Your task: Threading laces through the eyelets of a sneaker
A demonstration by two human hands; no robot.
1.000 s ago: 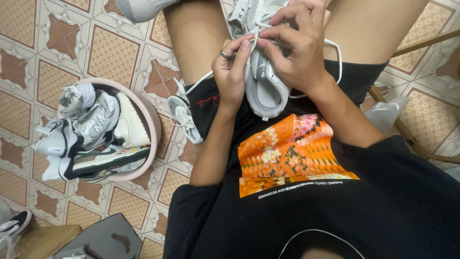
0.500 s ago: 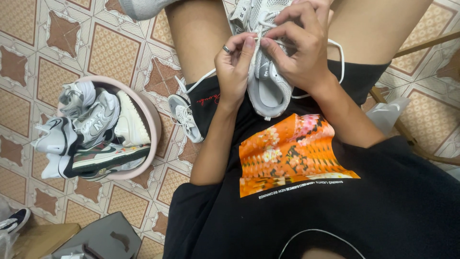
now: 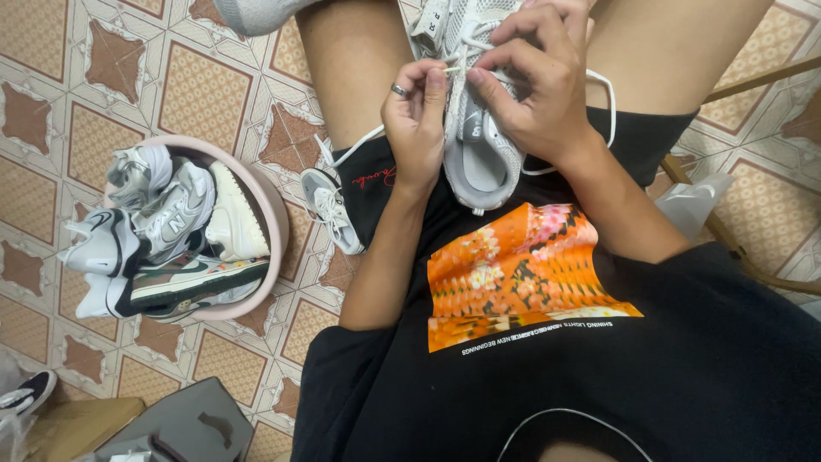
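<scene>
Head view, 1 seated person, looking down at the lap.
Item 1: grey mesh sneaker [image 3: 479, 145], lying on the lap between both thighs, heel toward the body.
Item 2: white lace [image 3: 599, 94], looped out to the right of the sneaker; a second strand trails left over the black shorts [image 3: 376, 184].
Item 3: left hand [image 3: 415, 128], ring on 1 finger, thumb and forefinger pinched together on what appears to be the lace tip; the tip itself is too small to confirm.
Item 4: right hand [image 3: 534, 81], fingers closed over the sneaker's laced upper.
Item 5: pink basin [image 3: 272, 214] on the tiled floor [image 3: 77, 85], left of the thigh, heaped with several sneakers.
Item 6: 1 loose grey sneaker [image 3: 329, 210], between basin and thigh.
</scene>
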